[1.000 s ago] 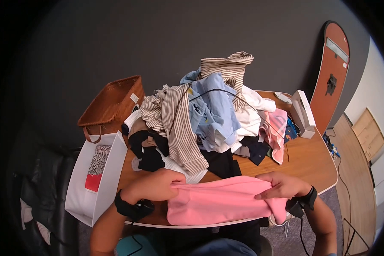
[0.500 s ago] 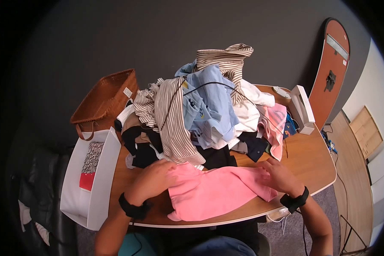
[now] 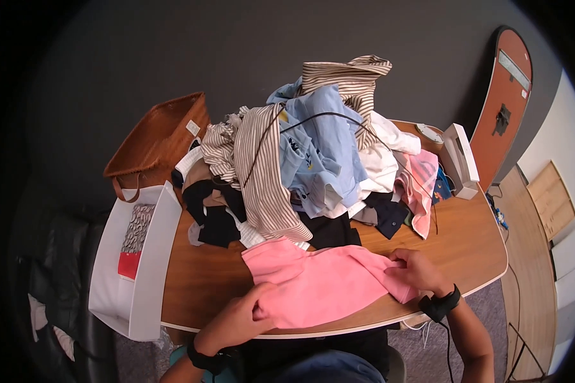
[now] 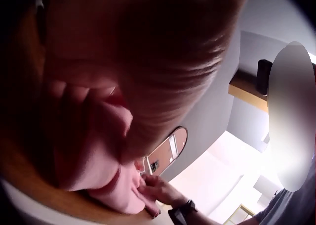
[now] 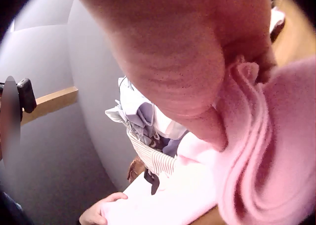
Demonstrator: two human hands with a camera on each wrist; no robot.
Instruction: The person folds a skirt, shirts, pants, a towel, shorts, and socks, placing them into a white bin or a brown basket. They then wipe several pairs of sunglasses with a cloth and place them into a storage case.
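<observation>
While a pink garment (image 3: 326,281) lies gathered along the front edge of the table (image 3: 201,271), the left hand (image 3: 243,313) clamps its near-left corner with curled fingers and the right hand (image 3: 420,271) pinches its layered right end. Behind it, toward the back edge, a striped garment (image 3: 265,172) drapes beside a light-blue one (image 3: 329,147); a white box (image 3: 154,255) stands at the left edge.
</observation>
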